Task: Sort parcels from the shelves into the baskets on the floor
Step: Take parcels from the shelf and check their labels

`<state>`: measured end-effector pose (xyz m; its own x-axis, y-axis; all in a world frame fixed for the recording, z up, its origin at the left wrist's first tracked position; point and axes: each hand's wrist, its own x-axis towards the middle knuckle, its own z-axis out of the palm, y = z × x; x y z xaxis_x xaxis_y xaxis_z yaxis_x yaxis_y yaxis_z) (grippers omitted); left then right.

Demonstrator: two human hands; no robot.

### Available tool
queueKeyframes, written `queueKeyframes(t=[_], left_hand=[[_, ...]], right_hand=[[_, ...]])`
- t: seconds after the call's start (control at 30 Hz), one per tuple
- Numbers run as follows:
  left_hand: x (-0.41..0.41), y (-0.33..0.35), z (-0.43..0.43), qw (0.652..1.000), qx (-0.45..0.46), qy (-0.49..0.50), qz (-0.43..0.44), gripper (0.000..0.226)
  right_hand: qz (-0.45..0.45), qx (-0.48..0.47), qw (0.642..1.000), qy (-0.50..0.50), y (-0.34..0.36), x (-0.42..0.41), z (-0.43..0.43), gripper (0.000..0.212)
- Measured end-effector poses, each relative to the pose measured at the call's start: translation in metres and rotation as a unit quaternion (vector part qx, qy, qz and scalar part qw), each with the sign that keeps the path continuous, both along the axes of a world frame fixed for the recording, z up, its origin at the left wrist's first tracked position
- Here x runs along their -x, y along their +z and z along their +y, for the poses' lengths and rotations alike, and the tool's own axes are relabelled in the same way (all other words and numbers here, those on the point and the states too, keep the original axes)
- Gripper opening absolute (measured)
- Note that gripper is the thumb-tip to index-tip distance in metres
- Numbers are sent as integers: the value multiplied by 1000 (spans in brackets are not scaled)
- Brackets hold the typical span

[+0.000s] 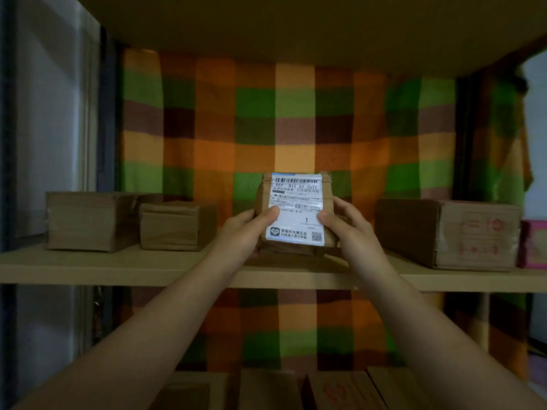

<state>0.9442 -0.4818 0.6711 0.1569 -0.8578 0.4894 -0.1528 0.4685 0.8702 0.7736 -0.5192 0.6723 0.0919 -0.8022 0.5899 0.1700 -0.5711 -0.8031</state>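
Gripping the small brown cardboard parcel point(262, 199) at both sides, left hand point(247, 230) and right hand point(347, 224) hold its white label point(299, 213) facing up, probably for reading.

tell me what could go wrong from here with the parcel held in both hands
1. The left hand and right hand grip the parcel at its sides, thumbs on the label; it could slip while coming off the shelf.
2. The light is dim, so the label may be misread and the parcel sorted wrongly.
3. Swinging left might bump the small box nearby.
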Motion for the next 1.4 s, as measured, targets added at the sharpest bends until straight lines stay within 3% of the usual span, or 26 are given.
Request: queueKeyframes(t=[0.27, 0.6, 0.7, 0.83, 0.97, 1.03, 1.17, 1.27, 1.4], left_hand=[[-8, -2, 0, 993, 66, -81, 48, 24], [-21, 1, 4, 994, 80, -57, 42, 19], [-19, 4, 11, 996, 67, -41, 29, 41], [-10, 8, 20, 998, 56, -31, 20, 49], [-3, 5, 28, 996, 70, -31, 34, 20], [-2, 1, 34, 994, 83, -36, 59, 17], [-2, -21, 63, 991, 100, 5, 88, 23], [-6, -45, 96, 989, 101, 48, 96, 42], [-25, -99, 152, 981, 75, 137, 119, 43]], right_hand=[[-13, 86, 996, 4, -2, 2, -1, 49], [9, 108, 994, 22, 0, -6, 1, 57], [5, 95, 995, 28, 3, -3, 5, 53], [-8, 84, 996, 34, 7, 4, 10, 53], [-9, 104, 993, 50, 8, 11, 16, 51], [-17, 119, 991, 57, 6, 9, 19, 48], [-23, 107, 987, 113, -12, -1, 33, 46], [-38, 62, 980, 183, -36, -18, 45, 45], [-11, 12, 961, 277, -85, -60, 70, 47]])
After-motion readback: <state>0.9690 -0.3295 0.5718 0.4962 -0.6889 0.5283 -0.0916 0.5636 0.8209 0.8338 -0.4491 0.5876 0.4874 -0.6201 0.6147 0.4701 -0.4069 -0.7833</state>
